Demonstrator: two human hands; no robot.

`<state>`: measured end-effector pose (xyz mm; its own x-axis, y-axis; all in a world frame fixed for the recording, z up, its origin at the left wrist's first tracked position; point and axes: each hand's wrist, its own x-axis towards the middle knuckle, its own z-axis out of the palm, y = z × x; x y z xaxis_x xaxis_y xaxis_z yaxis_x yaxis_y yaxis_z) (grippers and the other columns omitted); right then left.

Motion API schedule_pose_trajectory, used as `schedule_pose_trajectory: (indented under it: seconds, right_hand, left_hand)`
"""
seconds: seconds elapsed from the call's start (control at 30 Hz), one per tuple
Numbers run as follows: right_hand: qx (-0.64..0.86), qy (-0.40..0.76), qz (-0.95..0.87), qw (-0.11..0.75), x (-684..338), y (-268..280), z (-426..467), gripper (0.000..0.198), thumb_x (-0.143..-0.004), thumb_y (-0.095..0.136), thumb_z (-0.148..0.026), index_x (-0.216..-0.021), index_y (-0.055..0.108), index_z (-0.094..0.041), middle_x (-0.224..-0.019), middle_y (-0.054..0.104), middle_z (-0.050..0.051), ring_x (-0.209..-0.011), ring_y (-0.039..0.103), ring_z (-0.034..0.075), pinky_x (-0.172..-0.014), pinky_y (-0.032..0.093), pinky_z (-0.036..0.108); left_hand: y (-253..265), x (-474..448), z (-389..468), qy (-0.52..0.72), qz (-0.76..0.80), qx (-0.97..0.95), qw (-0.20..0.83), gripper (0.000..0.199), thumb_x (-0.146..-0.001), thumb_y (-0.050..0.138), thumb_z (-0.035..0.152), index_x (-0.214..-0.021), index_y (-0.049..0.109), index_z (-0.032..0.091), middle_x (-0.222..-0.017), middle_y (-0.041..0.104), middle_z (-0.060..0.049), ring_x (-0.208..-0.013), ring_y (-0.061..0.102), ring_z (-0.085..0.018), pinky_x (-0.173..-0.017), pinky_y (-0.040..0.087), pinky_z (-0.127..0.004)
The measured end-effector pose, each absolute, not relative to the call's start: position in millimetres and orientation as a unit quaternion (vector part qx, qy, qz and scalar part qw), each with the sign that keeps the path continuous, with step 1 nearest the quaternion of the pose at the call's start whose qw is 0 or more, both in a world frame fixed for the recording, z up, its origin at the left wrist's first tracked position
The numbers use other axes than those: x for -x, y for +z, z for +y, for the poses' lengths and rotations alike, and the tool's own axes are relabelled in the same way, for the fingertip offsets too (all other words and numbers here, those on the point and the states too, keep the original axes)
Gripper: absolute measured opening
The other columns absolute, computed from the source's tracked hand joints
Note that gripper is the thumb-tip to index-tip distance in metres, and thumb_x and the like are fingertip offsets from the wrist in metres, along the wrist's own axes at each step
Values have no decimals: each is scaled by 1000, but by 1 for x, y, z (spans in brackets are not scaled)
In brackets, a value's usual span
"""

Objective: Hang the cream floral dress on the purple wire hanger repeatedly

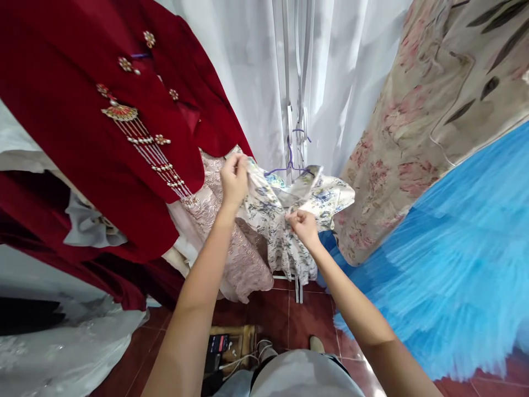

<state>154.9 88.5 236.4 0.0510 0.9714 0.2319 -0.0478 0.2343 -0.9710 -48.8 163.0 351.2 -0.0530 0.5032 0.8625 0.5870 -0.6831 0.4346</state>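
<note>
A white garment with a blue floral print [285, 231] hangs on a purple hanger [290, 162] in the middle of the view. My left hand [234, 179] is closed, pinching the cloth at the garment's left shoulder or sleeve. With its fingers pressed together, my right hand [305, 225] grips the cloth at the front, just below the neckline. The other sleeve [336, 194] sticks out to the right, held by neither hand. What lies between the fingertips, apart from cloth, is too small to make out.
A red jacket with a beaded ornament [119, 113] and a pink textured garment [243, 259] hang at left. At right are a beige floral garment [397, 127] and blue tulle [454, 253]. White curtains [239, 66] hang behind a metal stand [289, 116]. A wooden box [248, 339] and cables lie on the red floor.
</note>
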Motion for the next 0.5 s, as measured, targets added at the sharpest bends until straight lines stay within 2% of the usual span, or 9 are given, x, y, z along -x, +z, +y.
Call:
schedule_pose_trajectory:
  seconds: [0.1, 0.23, 0.4, 0.5]
  right_hand:
    - [431, 470, -545, 544, -166, 221, 65, 29, -73, 66, -39, -54, 51, -22, -40, 50, -4, -38, 38, 10, -44, 28, 25]
    - [390, 522, -572, 498, -172, 222, 38, 26, -76, 66, -38, -60, 52, -22, -42, 53, -5, -38, 40, 10, -44, 29, 24]
    - [375, 554, -588, 454, -184, 208, 31, 25, -77, 65, -36, -60, 53, -21, -42, 52, -6, -39, 40, 9, -45, 30, 23]
    - [383, 560, -600, 424, -203, 183, 33, 26, -79, 63, -38, -61, 54, -20, -44, 52, -5, -42, 41, 10, -47, 32, 23]
  left_hand:
    - [354, 100, 171, -576, -437, 691, 19, 43, -102, 47, 55, -87, 59, 17, -77, 56, 2, -75, 50, -11, -72, 43, -26]
    - [319, 142, 153, -545, -487, 682, -13, 46, -96, 52, 62, -77, 57, 21, -69, 53, 1, -69, 50, -16, -67, 40, -31]
    - [247, 133, 108, -528, -533, 661, -21, 58, -96, 38, 74, -67, 44, 24, -63, 43, 1, -63, 44, -16, -62, 38, -33]
    - [223, 108, 76, -540, -528, 654, -46, 58, -94, 39, 75, -72, 50, 23, -65, 49, 0, -65, 48, -17, -61, 41, -32]
